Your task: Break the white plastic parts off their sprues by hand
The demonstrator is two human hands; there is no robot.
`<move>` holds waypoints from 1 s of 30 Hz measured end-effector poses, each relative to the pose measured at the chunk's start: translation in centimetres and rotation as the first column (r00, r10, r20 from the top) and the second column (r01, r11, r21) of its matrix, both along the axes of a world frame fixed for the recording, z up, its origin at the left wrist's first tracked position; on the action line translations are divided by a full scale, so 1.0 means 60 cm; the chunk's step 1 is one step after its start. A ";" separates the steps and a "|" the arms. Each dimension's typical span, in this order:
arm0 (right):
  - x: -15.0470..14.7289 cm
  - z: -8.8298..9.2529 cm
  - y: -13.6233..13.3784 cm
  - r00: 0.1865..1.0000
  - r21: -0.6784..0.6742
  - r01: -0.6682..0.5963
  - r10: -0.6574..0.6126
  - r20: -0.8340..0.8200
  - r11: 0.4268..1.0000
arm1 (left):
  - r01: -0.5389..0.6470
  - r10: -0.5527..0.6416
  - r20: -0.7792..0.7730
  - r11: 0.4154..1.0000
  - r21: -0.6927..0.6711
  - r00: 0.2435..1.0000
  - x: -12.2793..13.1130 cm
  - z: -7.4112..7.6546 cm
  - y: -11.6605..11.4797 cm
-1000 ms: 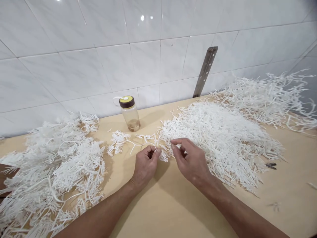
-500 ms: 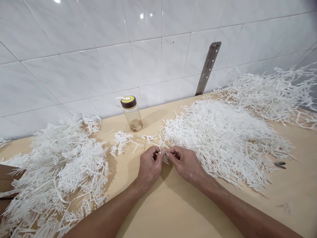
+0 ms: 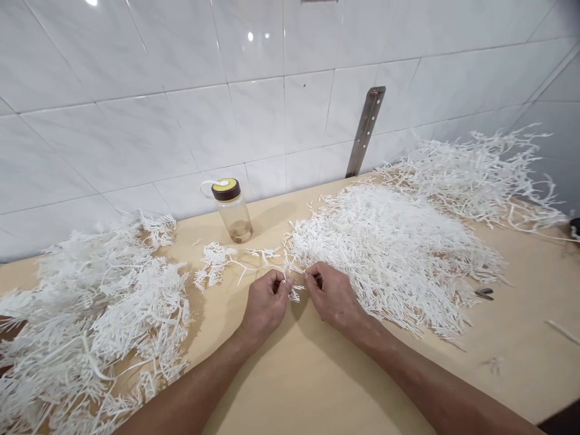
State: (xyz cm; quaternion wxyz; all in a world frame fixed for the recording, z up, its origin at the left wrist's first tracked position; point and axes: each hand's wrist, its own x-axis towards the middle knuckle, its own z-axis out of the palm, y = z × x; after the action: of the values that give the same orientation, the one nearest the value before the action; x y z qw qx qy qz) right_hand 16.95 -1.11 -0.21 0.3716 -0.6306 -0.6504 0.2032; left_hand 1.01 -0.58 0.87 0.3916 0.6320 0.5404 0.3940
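Observation:
My left hand is closed in a pinch on a thin white branched stem, which stretches left over the table and ends in a frilly white tuft. A short distance to the right, my right hand has its thumb and forefinger pressed together; what they hold, if anything, is too small to make out. Small white sprigs show between the two hands. Just beyond my right hand spreads a large pile of fine white sprigs.
A clear bottle with a yellow and black lid stands near the tiled wall. White branched pieces cover the table's left side, more lie at the back right. A metal bracket leans there; dark snips lie right.
The gap between my hands has widened slightly, with my right hand now apart from my left. The whole view has shifted, so the table's things appear a little further left.

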 end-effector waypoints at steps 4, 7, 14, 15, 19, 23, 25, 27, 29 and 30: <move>0.000 0.007 -0.007 0.976 -0.078 -0.013 -0.004 -0.216 0.997 | -0.016 0.016 0.108 1.000 -0.003 0.994 0.003 -0.001 -0.001; -0.002 0.011 -0.009 0.925 -0.175 -0.012 -0.056 -0.376 0.985 | -0.019 0.019 0.137 1.000 0.003 0.990 0.005 0.000 -0.003; 0.009 0.028 -0.007 0.736 -0.058 0.048 -0.075 -0.672 0.997 | -0.052 0.047 0.216 0.998 0.018 0.975 0.003 -0.002 0.000; 0.009 0.030 -0.010 0.728 -0.032 0.045 -0.054 -0.683 0.998 | -0.058 0.051 0.218 0.998 0.022 0.975 0.002 -0.003 0.001; 0.002 0.033 -0.020 0.862 -0.041 -0.123 0.086 -0.500 0.992 | -0.057 0.051 0.207 0.998 0.024 0.977 0.002 -0.003 0.002; -0.010 0.027 -0.022 0.934 -0.055 -0.205 0.178 -0.310 0.977 | -0.042 0.034 0.193 0.998 0.042 0.981 0.003 0.000 0.000; -0.012 0.025 -0.020 0.937 -0.085 -0.194 0.158 -0.313 0.977 | -0.037 0.028 0.186 0.998 0.045 0.982 0.003 0.000 -0.001; -0.012 0.024 -0.017 0.939 -0.122 -0.184 0.137 -0.316 0.975 | -0.035 0.026 0.173 0.998 0.047 0.985 0.003 -0.002 -0.002; -0.012 0.022 -0.016 0.944 -0.117 -0.174 0.132 -0.302 0.978 | -0.037 0.029 0.152 0.998 0.056 0.988 0.003 -0.004 -0.003; -0.013 0.021 -0.015 0.947 -0.095 -0.169 0.135 -0.291 0.981 | -0.042 0.033 0.139 0.997 0.061 0.990 0.003 -0.005 -0.003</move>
State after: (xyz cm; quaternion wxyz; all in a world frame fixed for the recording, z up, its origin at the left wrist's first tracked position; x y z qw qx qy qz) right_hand 16.14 -2.04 1.05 0.4058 -0.5641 -0.6239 0.3575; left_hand 1.18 -0.78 0.55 0.4003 0.6052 0.5109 0.4610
